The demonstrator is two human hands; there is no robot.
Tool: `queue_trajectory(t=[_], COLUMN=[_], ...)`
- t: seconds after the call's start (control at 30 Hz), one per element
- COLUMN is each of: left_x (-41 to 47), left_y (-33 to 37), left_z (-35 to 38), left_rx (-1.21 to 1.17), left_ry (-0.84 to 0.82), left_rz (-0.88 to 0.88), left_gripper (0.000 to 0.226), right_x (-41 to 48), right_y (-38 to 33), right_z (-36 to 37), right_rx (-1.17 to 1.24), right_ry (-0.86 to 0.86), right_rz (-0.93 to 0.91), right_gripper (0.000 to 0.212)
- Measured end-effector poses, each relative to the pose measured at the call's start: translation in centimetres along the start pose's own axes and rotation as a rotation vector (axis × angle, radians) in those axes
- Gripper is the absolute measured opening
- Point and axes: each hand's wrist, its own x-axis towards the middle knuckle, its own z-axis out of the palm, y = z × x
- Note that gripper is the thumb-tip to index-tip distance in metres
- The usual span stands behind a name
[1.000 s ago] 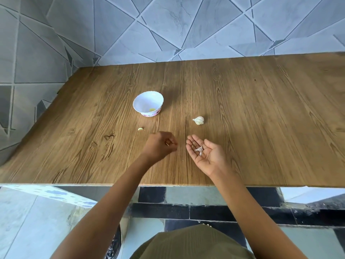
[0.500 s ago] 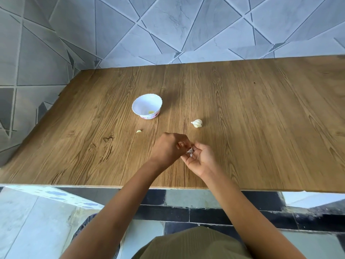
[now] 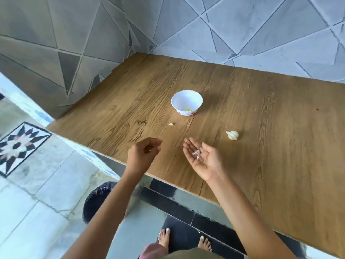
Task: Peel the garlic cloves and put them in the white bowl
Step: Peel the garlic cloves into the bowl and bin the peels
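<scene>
The white bowl [image 3: 194, 94] stands mid-table with one yellowish peeled clove [image 3: 188, 108] inside. A small loose clove [image 3: 170, 124] lies on the wood in front of the bowl. An unpeeled piece of garlic bulb [image 3: 232, 135] lies to the right. My right hand [image 3: 205, 159] is held palm up over the table's near edge, fingers straight, with crumpled papery garlic skin [image 3: 197, 153] resting on the palm. My left hand [image 3: 143, 156] hovers to its left with curled fingers that pinch a thin sliver of skin.
The wooden table [image 3: 270, 146] sits in a corner of grey tiled walls [image 3: 242, 25]. A dark round bin [image 3: 99, 200] stands on the floor beneath the table's near edge, below my left forearm. My bare feet [image 3: 184, 240] show below.
My left hand, which met the right palm half a second ago, has drawn away to the left. The right hand has opened flat again. My view has swung left and down.
</scene>
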Motion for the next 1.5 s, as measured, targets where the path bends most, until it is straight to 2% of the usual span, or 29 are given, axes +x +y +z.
queue_trajectory(t=[0.03, 0.1, 0.13, 0.2, 0.3, 0.5, 0.67, 0.8, 0.97, 1.1, 1.3, 1.43, 1.5], left_x=[-0.3, -4.0, -4.4, -5.3, -5.6, -9.0, -11.1, -12.5, -12.7, -12.5, -12.2, -11.1, -10.5], left_y=[-0.6, -6.2, -6.4, -7.4, -6.9, -15.2, -23.1, -30.0, -40.1, -51.2, -67.8, -73.4, -74.3], left_z=[0.1, -7.1, -6.9, -6.5, -6.3, -16.2, -24.1, -26.2, -23.3, -18.6, -9.7, -5.4, -4.0], left_rx=[-0.008, -0.075, -0.090, -0.092, -0.147, -0.154, -0.103, -0.124, -0.187, -0.250, -0.272, -0.333, -0.479], left_ry=[0.016, 0.408, 0.404, 0.369, 0.334, 0.533, 0.568, 0.575, 0.573, 0.575, 0.551, 0.623, 0.607], left_rz=[-0.045, -0.280, -0.289, -0.308, -0.312, -0.413, -0.506, -0.673, -0.805, -0.919, -1.048, -1.058, -0.940], left_gripper=[0.016, 0.019, 0.020, 0.024, 0.028, 0.025, 0.026, 0.024, 0.025, 0.023, 0.022, 0.025, 0.028], right_x=[0.0, 3.0, 2.7, 2.9, 2.9, 5.5, 8.7, 13.5, 22.4, 30.6, 40.1, 44.0, 44.8], right_y=[-0.4, 7.5, 7.4, 7.6, 8.2, 22.8, 36.2, 44.4, 51.7, 57.5, 63.7, 65.0, 65.3], right_z=[-0.2, 4.9, 4.6, 4.6, 4.4, 8.1, 8.2, 5.9, -0.3, -7.4, -19.5, -24.6, -26.1], right_rx=[0.001, -0.274, -0.322, -0.283, -0.248, -0.425, -0.506, -0.563, -0.679, -0.837, -0.970, -0.966, -1.010], right_ry=[-0.008, 0.010, 0.035, -0.042, -0.061, -0.112, -0.130, -0.077, 0.126, 0.223, 0.322, 0.336, 0.342], right_rz=[-0.006, 0.293, 0.286, 0.314, 0.301, 0.517, 0.649, 0.692, 0.687, 0.676, 0.641, 0.686, 0.716], right_gripper=[0.041, 0.042, 0.042, 0.041, 0.041, 0.037, 0.038, 0.038, 0.037, 0.035, 0.052, 0.073, 0.070])
